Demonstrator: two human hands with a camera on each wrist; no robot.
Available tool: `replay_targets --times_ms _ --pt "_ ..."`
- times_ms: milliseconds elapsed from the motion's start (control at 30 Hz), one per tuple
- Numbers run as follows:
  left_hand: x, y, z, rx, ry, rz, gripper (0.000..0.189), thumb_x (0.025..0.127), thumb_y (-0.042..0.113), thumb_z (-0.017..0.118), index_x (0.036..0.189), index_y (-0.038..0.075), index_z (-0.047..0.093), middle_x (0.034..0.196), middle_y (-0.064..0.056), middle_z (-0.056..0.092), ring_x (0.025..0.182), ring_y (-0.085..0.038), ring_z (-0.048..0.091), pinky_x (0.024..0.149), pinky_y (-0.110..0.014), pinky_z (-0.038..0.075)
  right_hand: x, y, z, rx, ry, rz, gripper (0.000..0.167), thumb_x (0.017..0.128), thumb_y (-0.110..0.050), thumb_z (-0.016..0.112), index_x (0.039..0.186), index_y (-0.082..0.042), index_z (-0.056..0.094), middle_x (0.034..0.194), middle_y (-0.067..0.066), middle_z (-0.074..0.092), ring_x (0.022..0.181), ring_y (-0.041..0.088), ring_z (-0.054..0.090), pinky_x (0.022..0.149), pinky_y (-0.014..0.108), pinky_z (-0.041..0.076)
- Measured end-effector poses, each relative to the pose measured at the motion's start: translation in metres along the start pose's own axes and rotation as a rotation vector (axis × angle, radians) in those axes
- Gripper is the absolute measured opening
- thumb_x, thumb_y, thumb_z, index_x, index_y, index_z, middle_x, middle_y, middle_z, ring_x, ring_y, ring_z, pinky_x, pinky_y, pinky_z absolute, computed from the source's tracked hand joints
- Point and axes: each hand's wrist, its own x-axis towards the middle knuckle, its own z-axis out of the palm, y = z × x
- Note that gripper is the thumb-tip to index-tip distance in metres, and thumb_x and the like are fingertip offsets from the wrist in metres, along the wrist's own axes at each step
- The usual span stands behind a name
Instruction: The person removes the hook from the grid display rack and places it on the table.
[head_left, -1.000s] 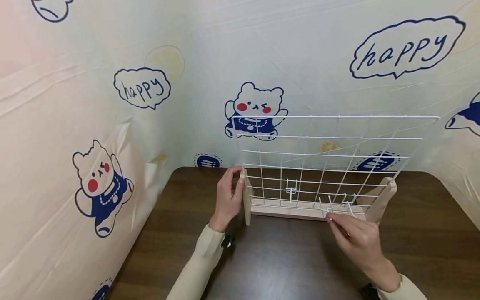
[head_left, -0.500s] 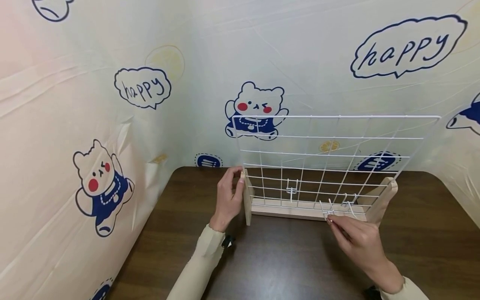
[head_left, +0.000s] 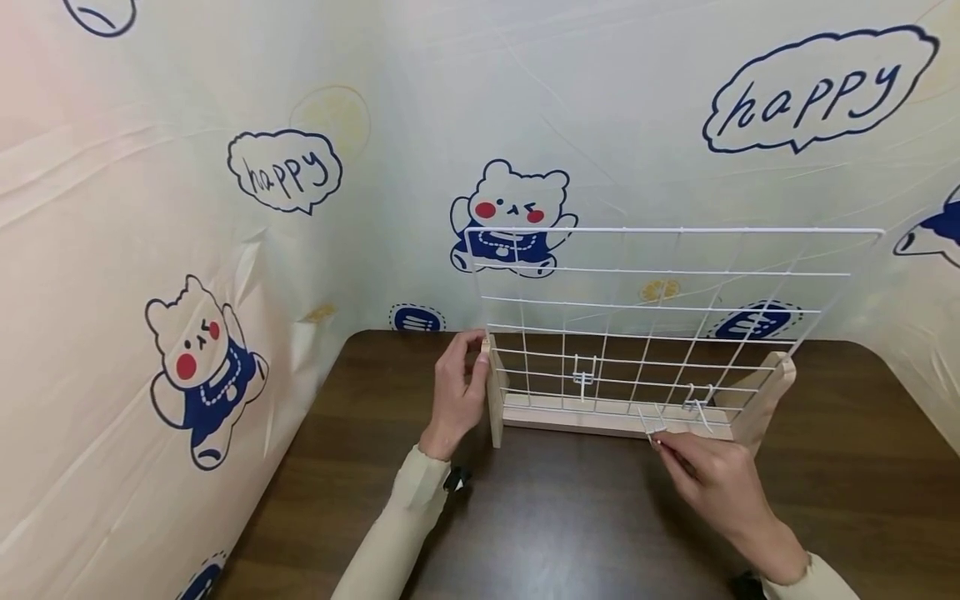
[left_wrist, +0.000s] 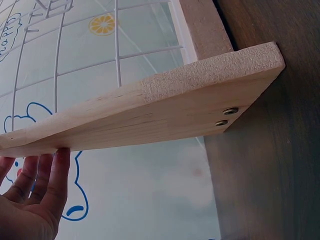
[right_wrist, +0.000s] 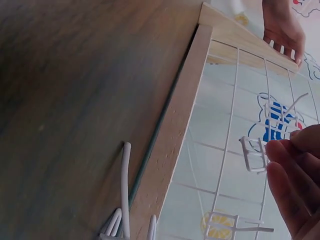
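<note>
Hook (right_wrist: 256, 154) dipped slightly; R hand (head_left: 716, 481) pinching it, grid's (head_left: 652, 305) 6 o'clock; L hand (head_left: 459, 393) clamped on side panel (head_left: 495, 400), 8 o'clock; prob. hanging step; next wants prongs raised.

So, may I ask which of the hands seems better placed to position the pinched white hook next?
The right hand, I think: it pinches the white hook near the lower part of the wire grid. The left hand is farther off, touching the wooden side panel.

White wire-grid rack with pale wooden frame (head_left: 650, 335), standing, right of centre; white wire hook (head_left: 656, 429), pinched, lower right.
</note>
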Motion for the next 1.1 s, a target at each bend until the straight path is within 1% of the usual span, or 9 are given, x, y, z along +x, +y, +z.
replay_targets --times_ms 200,367,467,500,567,633,667,733,1100 --pt "0.001 0.000 -0.001 -0.005 0.005 0.002 0.028 0.103 0.014 0.051 0.126 0.005 0.063 0.111 -0.012 0.068 0.098 -0.023 0.065 0.064 -0.031 0.059 -0.002 0.001 0.000 -0.011 -0.053 0.024 0.049 0.108 -0.041 0.050 0.088 -0.009 0.081 0.077 0.003 0.080 0.062 0.019 0.075 0.057 0.031 0.058" --pt "0.001 0.002 -0.001 0.000 -0.001 -0.003 0.028 0.104 0.014 0.051 0.126 0.004 0.063 0.112 -0.012 0.068 0.097 -0.022 0.065 0.064 -0.031 0.059 -0.004 0.003 0.002 -0.050 -0.066 -0.015 0.047 0.109 -0.041 0.048 0.088 -0.015 0.081 0.075 -0.002 0.079 0.062 0.017 0.074 0.055 0.037 0.055" --pt "0.001 0.003 -0.001 0.006 -0.004 -0.008 0.028 0.104 0.014 0.051 0.127 0.005 0.063 0.113 -0.012 0.068 0.097 -0.022 0.064 0.065 -0.031 0.059 -0.006 0.005 0.003 -0.082 -0.092 -0.041 0.047 0.109 -0.040 0.045 0.085 -0.017 0.079 0.072 -0.006 0.077 0.060 0.013 0.071 0.053 0.036 0.052" --pt "0.001 0.003 -0.001 0.008 -0.005 -0.010 0.028 0.104 0.014 0.051 0.127 0.005 0.063 0.113 -0.011 0.068 0.097 -0.022 0.064 0.065 -0.031 0.059 -0.007 0.005 0.003 -0.091 -0.107 -0.046 0.043 0.108 -0.037 0.048 0.084 -0.017 0.078 0.072 -0.006 0.076 0.059 0.012 0.070 0.052 0.035 0.052" --pt "0.000 0.003 -0.001 0.008 -0.004 -0.011 0.028 0.104 0.014 0.051 0.127 0.005 0.063 0.113 -0.011 0.068 0.098 -0.022 0.065 0.065 -0.031 0.059 -0.008 0.006 0.003 -0.103 -0.139 -0.045 0.027 0.100 -0.028 0.060 0.082 -0.017 0.077 0.071 -0.007 0.075 0.058 0.011 0.068 0.051 0.033 0.051" --pt "0.000 0.003 -0.001 0.009 -0.005 -0.015 0.028 0.104 0.014 0.051 0.127 0.005 0.063 0.113 -0.011 0.068 0.098 -0.022 0.065 0.066 -0.031 0.059 -0.009 0.007 0.003 -0.114 -0.170 -0.038 0.008 0.086 -0.018 0.071 0.082 -0.018 0.077 0.070 -0.008 0.074 0.058 0.009 0.066 0.050 0.032 0.050" --pt "0.000 0.003 -0.001 0.010 -0.006 -0.018 0.028 0.104 0.015 0.051 0.127 0.005 0.063 0.113 -0.011 0.068 0.098 -0.022 0.065 0.066 -0.031 0.060 -0.010 0.007 0.002 -0.118 -0.183 -0.034 0.005 0.079 -0.014 0.074 0.082 -0.017 0.076 0.070 -0.008 0.074 0.058 0.009 0.067 0.050 0.033 0.050" --pt "0.000 0.003 -0.001 0.009 -0.006 -0.023 0.028 0.104 0.015 0.051 0.127 0.005 0.063 0.113 -0.011 0.068 0.098 -0.022 0.065 0.066 -0.031 0.060 -0.010 0.006 0.002 -0.127 -0.201 -0.026 0.016 0.068 -0.010 0.080 0.081 -0.017 0.076 0.070 -0.008 0.074 0.057 0.010 0.066 0.049 0.033 0.049" --pt "0.000 0.002 -0.001 0.006 -0.011 -0.027 0.028 0.104 0.016 0.051 0.128 0.006 0.063 0.114 -0.012 0.068 0.098 -0.023 0.065 0.066 -0.031 0.060 -0.011 0.006 0.002 -0.148 -0.241 -0.023 0.022 0.064 -0.009 0.083 0.083 -0.016 0.077 0.067 -0.008 0.073 0.053 0.011 0.064 0.044 0.032 0.044"
